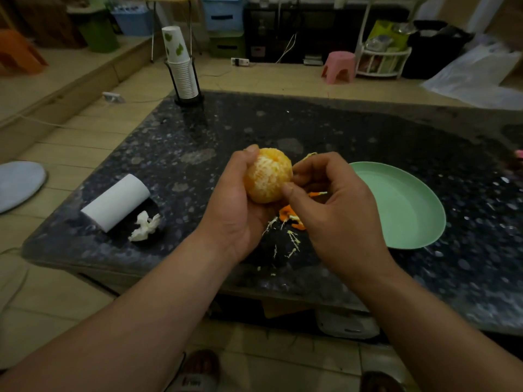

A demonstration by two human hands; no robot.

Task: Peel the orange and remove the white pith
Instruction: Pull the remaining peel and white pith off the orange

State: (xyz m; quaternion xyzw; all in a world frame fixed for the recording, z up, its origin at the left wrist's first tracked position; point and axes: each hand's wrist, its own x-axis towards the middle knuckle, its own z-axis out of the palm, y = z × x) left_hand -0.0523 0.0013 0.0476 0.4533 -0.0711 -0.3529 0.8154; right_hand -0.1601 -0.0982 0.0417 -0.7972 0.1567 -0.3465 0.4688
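While the left hand (235, 210) cups the orange (268, 179) from 9 o'clock and from below, with thumb and fingers curled round it, the fruit is held above the near middle of the dark speckled stone table (339, 131). The right hand (336, 205) is at 3 o'clock of the orange and touches it. Its fingers are curled, and the thumb tip (287, 190) meets the forefinger on the right flank of the fruit, pinching at the white pith (259, 174) there. The thread itself is too small to see.

So the coming pull goes, I judge, from the fruit toward 3 o'clock, away from the holding palm. The orange is almost round. Its core end with a small hollow points to 12 o'clock and a little upward, so the segments run from 12 to 6.

No shiny rind shows on the orange; the surface is matte and soft, with a pale dry net over the segments. Under the hands, at 5 o'clock of the fruit, lie curled peel scraps (291, 217) and thin branching pith threads (293, 239). A smooth, shallow green plate (402, 205) lies just beside the right hand at 3 o'clock. At 9 o'clock lie a paper roll (116, 205) and a crumpled tissue (144, 226).
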